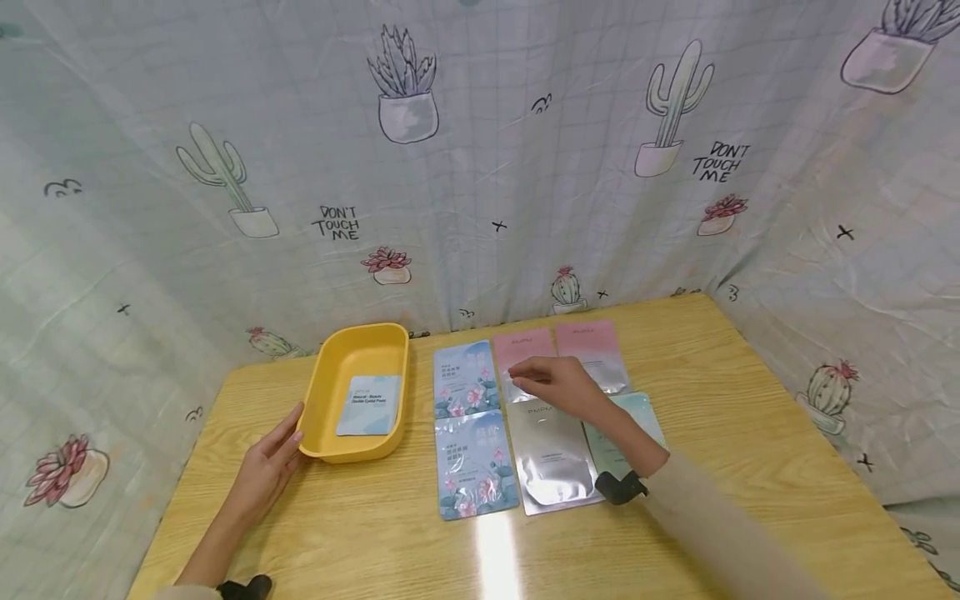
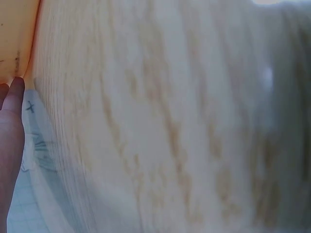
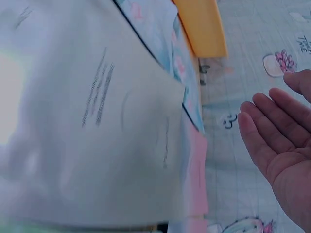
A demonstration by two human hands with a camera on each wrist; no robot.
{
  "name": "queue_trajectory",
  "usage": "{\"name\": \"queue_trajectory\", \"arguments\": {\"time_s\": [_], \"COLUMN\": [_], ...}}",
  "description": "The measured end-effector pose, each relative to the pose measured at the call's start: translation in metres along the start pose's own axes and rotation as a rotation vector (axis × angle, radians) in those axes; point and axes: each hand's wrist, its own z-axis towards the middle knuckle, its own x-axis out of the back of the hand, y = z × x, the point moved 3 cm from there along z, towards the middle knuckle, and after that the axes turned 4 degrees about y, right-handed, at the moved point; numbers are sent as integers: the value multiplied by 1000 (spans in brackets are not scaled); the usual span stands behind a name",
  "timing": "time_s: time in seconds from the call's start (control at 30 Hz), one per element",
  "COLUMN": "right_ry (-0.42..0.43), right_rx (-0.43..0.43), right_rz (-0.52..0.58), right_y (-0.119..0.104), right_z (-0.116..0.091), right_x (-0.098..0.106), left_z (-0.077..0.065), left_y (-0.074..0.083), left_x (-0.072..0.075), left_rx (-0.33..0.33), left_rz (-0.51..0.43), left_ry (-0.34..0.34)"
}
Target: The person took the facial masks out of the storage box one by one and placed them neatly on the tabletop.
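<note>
My left hand (image 1: pixel 266 471) rests at the near left side of a yellow plastic basin (image 1: pixel 351 455); in the left wrist view its straight fingertips touch the wall. Inside the basin lies a pale blue packet (image 1: pixel 369 406). With nothing in it, my right hand (image 1: pixel 558 387) hovers over the sheet mask packets, palm facing left and fingers loosely bent. Below it are a silver packet (image 1: pixel 555 467) and a pink one (image 1: pixel 522 340), partly hidden. Another pink packet (image 1: pixel 587 340) lies right of that. A green packet (image 1: pixel 643 412) is half covered by my right forearm.
Two blue floral packets (image 1: pixel 465 379) lie in a column between the basin and the silver packet. Everything stands on a wooden table (image 1: pixel 375 533). A cactus-print cloth (image 1: pixel 480 183) hangs along the back and sides.
</note>
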Motion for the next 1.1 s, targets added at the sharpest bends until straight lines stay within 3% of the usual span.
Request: {"name": "queue_trajectory", "arguments": {"time_s": [0.43,0.6,1.1], "right_ry": [-71,-118,-227], "right_rx": [14,27,100], "right_rz": [30,29,-49], "right_y": [-22,-33,-56], "right_z": [47,59,99], "right_x": [-46,-62,-100], "left_z": [2,0,-2], "left_y": [3,2,2], "left_x": [1,0,-2], "left_rx": [-12,11,41], "left_rz": [-1,13,31], "left_ry": [-9,3,31]}}
